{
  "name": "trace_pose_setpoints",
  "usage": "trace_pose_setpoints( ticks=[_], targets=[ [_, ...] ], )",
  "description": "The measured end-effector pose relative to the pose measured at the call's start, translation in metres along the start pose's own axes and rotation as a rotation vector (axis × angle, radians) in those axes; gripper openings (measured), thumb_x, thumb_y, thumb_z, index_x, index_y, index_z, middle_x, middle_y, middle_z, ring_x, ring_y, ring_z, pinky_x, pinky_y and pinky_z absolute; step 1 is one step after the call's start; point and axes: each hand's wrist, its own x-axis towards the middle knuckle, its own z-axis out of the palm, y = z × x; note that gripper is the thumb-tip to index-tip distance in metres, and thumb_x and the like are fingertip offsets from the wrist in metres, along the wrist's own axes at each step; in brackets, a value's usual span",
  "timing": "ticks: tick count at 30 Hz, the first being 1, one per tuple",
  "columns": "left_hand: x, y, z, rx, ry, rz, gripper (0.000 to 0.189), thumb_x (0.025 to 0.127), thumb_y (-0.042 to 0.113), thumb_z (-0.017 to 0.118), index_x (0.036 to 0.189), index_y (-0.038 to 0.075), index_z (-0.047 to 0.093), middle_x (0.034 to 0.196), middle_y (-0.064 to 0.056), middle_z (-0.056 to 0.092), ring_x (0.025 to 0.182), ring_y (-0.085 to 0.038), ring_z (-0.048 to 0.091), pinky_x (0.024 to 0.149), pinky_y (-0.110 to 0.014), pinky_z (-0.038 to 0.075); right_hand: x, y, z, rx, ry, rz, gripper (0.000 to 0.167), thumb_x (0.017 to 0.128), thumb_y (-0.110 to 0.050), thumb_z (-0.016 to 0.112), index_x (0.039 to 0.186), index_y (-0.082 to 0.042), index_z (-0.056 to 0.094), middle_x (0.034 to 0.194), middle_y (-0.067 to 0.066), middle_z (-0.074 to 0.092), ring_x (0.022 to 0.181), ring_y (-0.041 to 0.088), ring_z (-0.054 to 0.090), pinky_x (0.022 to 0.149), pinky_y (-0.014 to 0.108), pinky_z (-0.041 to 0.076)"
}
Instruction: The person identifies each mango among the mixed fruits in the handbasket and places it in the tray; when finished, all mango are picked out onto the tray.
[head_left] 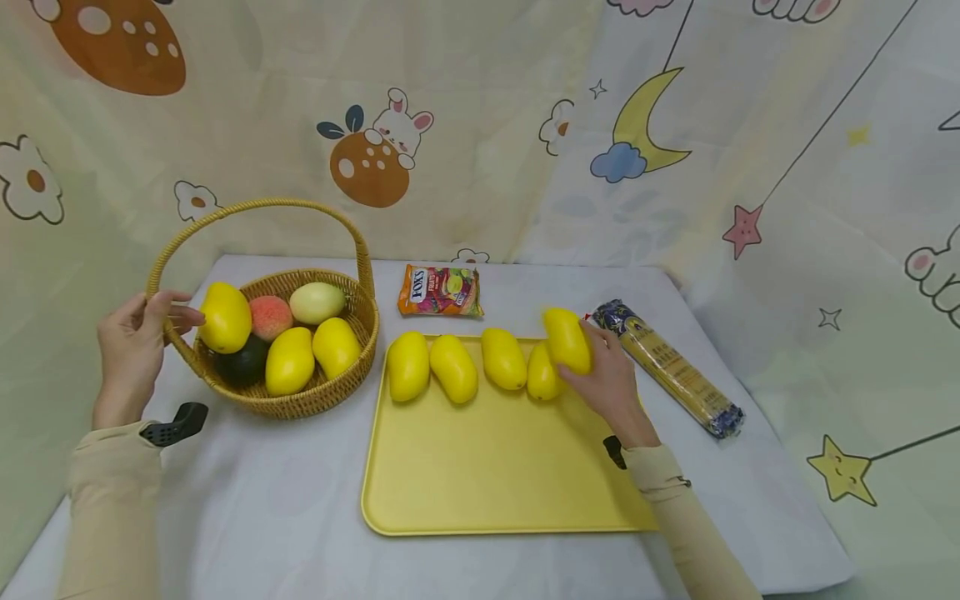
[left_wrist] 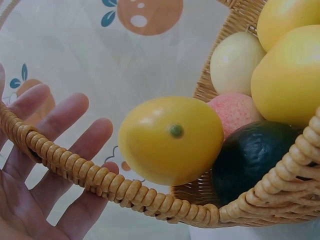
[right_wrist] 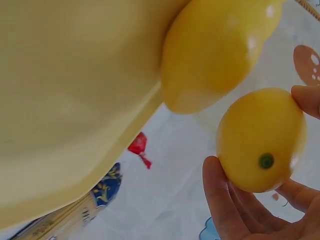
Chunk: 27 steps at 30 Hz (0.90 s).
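In the head view my right hand [head_left: 611, 383] holds a yellow mango [head_left: 567, 340] raised over the back right of the yellow tray [head_left: 480, 467]. The right wrist view shows fingertips and thumb pinching this mango [right_wrist: 262, 140] around its sides. Several more mangoes [head_left: 453, 368] line the tray's back edge. At the left, my left hand [head_left: 135, 350] is at the handle of the wicker basket [head_left: 300, 406], its fingers extended behind the handle [left_wrist: 105, 180]. Inside the basket are three mangoes [head_left: 290, 362], a peach [head_left: 271, 317], a dark green avocado [head_left: 243, 360] and a pale green fruit [head_left: 317, 302].
Behind the tray lies an orange Fox's candy bag [head_left: 441, 291]. A long clear-and-blue package [head_left: 667, 367] lies slanted along the tray's right side. A small red wrapped candy [right_wrist: 138, 147] sits by the tray's edge. Patterned cloth [head_left: 480, 167] hangs behind the white table [head_left: 255, 500].
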Motion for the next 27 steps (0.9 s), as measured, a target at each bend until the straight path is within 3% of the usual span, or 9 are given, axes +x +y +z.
trace_pose_setpoints(
  ticks=[8, 13, 19, 27],
  targets=[
    [0.0, -0.001, -0.001, 0.006, 0.015, -0.004, 0.027, 0.095, 0.027, 0.055, 0.104, 0.005, 0.067, 0.076, 0.007, 0.071, 0.075, -0.004, 0.065, 0.072, -0.008, 0.05, -0.006, 0.02, -0.004, -0.026, 0.03, 0.034, 0.078, 0.08, -0.03, 0.074, 0.145, -0.005, 0.037, 0.13, 0.026, 0.046, 0.104, 0.045, 0.053, 0.084, 0.059, 0.044],
    [0.001, -0.003, -0.003, 0.042, 0.025, -0.009, 0.027, 0.095, 0.029, 0.055, 0.104, 0.007, 0.067, 0.076, 0.008, 0.071, 0.075, -0.004, 0.064, 0.072, -0.007, 0.05, -0.011, 0.028, -0.004, -0.035, 0.028, 0.063, 0.077, 0.08, -0.029, 0.074, 0.144, -0.005, 0.037, 0.136, 0.028, 0.043, 0.109, 0.049, 0.051, 0.087, 0.062, 0.042],
    [0.001, -0.003, -0.004, 0.062, 0.021, -0.016, 0.029, 0.095, 0.032, 0.055, 0.106, 0.006, 0.066, 0.077, 0.008, 0.071, 0.076, -0.005, 0.064, 0.072, -0.007, 0.05, -0.013, 0.034, -0.001, -0.058, -0.002, 0.093, 0.077, 0.081, -0.03, 0.073, 0.144, -0.003, 0.037, 0.137, 0.03, 0.041, 0.113, 0.051, 0.047, 0.091, 0.064, 0.04],
    [0.0, -0.002, -0.002, 0.048, 0.012, -0.013, 0.031, 0.095, 0.031, 0.056, 0.107, 0.004, 0.066, 0.077, 0.007, 0.071, 0.075, -0.006, 0.063, 0.072, -0.007, 0.05, -0.016, 0.042, 0.003, -0.101, -0.087, 0.127, 0.078, 0.084, -0.033, 0.07, 0.145, -0.001, 0.034, 0.133, 0.031, 0.042, 0.106, 0.049, 0.052, 0.086, 0.061, 0.044]
  ],
)
